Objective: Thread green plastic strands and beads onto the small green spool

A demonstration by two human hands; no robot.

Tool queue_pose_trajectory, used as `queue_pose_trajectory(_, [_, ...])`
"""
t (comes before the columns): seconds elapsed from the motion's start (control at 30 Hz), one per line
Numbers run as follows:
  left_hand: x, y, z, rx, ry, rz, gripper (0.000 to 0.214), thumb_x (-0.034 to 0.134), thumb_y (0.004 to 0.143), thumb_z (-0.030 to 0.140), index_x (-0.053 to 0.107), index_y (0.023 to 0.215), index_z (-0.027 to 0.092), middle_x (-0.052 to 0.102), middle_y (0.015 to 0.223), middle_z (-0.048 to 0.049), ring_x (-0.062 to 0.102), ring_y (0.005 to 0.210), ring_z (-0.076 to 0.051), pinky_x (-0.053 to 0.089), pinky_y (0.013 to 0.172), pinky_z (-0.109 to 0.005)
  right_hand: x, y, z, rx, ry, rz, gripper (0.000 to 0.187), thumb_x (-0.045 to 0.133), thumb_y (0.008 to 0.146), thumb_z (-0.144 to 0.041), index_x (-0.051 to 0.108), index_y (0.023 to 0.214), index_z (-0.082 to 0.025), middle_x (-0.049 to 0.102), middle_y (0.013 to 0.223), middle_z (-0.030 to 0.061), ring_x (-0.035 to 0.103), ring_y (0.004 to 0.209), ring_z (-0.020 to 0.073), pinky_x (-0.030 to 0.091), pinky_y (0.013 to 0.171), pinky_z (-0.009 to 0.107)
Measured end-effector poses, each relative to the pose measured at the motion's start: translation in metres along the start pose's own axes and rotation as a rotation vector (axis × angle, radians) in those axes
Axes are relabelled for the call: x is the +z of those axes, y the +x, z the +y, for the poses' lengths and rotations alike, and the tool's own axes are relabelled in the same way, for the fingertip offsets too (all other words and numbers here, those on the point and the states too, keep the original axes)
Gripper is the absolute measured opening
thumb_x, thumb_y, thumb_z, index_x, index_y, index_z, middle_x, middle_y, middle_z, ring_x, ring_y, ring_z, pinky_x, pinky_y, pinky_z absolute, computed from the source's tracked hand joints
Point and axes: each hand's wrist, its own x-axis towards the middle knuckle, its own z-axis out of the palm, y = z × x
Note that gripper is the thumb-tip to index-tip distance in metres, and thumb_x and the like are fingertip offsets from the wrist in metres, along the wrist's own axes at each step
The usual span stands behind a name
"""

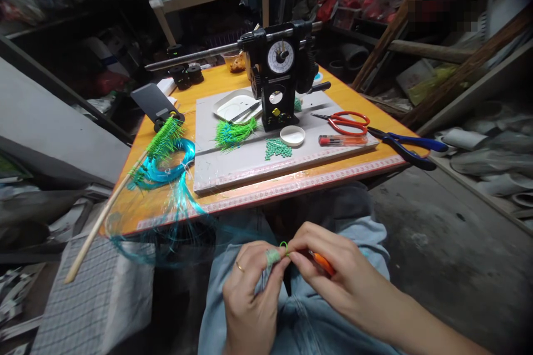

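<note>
Cluttered workshop, orange table (216,80): a wooden stick (100,222) and a coil of teal line (166,169) lie at left, a black winding machine (281,80) at centre, red scissors (347,122) at right. Below the table edge, over a denim lap, the left hand (250,294), fingers curled, pinches a pale green tuft (272,257). Touching it, the right hand (333,272) pinches a small green loop (283,245), an orange-handled tool (322,262) tucked in its palm.

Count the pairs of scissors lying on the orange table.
2. The red-handled scissors lie on the grey board; the blue-handled scissors lie by the table's right edge. The orange tool in the right hand is too hidden to identify.
</note>
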Motion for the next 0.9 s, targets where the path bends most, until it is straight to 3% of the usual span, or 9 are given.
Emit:
queue_pose_trajectory(0.1, [-0.0015,-0.0003,-0.0002,0.095,0.046,-0.021,0.029,0.062,0.078,-0.005,0.061,0.097,0.018,0.065,0.083,-0.0028,0.062,0.08,-0.016,0.053,0.073,-0.029,-0.0031,0.0006,-0.0018,0.028,0.034,-0.033,0.016,0.045,0.097,-0.018,0.06,0.095,-0.021,0.058,0.088,0.0021,0.057,0.079,0.0136,0.044,0.071,0.025])
queue_pose_trajectory(0.3, [-0.0025,-0.0011,0.0037,-0.013,0.097,-0.018,0.017,0.061,0.081,0.002,0.062,0.086,0.018,0.063,0.076,-0.0016,0.062,0.072,-0.016,0.051,0.066,-0.027,-0.0044,0.0011,-0.002,0.053,-0.011,-0.01,0.007,0.049,0.094,-0.02,0.056,0.092,-0.02,0.055,0.085,0.0019,0.053,0.072,0.0135,0.041,0.064,0.025])
queue_pose_trajectory(0.47, [-0.0011,-0.0021,0.0045,0.033,0.112,-0.054,0.018,0.059,0.081,0.001,0.061,0.088,0.017,0.064,0.077,-0.003,0.062,0.072,-0.016,0.051,0.067,-0.027,-0.0015,0.0013,-0.0021,-0.021,0.011,-0.014,0.01,0.047,0.095,-0.019,0.054,0.088,-0.02,0.054,0.085,0.0014,0.053,0.075,0.0135,0.041,0.067,0.026])
queue_pose_trajectory(0.63, [0.0016,-0.0063,0.0034,-0.206,-0.024,0.006,0.011,0.061,0.082,0.008,0.063,0.081,0.019,0.064,0.074,-0.0005,0.062,0.069,-0.015,0.05,0.066,-0.026,-0.005,0.0004,-0.0023,0.052,0.052,-0.035,0.006,0.05,0.095,-0.022,0.053,0.099,-0.023,0.054,0.093,0.0017,0.051,0.072,0.0122,0.04,0.059,0.023])
queue_pose_trajectory(0.77, [0.0012,-0.0081,0.0033,-0.335,-0.108,0.009,0.009,0.062,0.082,0.012,0.063,0.077,0.02,0.064,0.073,0.0003,0.062,0.068,-0.015,0.05,0.065,-0.026,-0.0046,0.0005,-0.0013,-0.014,0.005,-0.049,0.006,0.051,0.092,-0.016,0.053,0.095,-0.021,0.052,0.092,0.0021,0.052,0.078,0.0129,0.041,0.065,0.023])
queue_pose_trajectory(0.9, [-0.0012,-0.008,0.0042,-0.185,0.001,-0.047,0.012,0.06,0.083,0.008,0.063,0.085,0.019,0.065,0.078,-0.0013,0.062,0.073,-0.016,0.048,0.07,-0.027,-0.0017,-0.0004,0.001,-0.08,-0.028,-0.039,0.011,0.048,0.093,-0.013,0.055,0.096,-0.02,0.05,0.092,0.0027,0.052,0.081,0.0136,0.043,0.072,0.026])
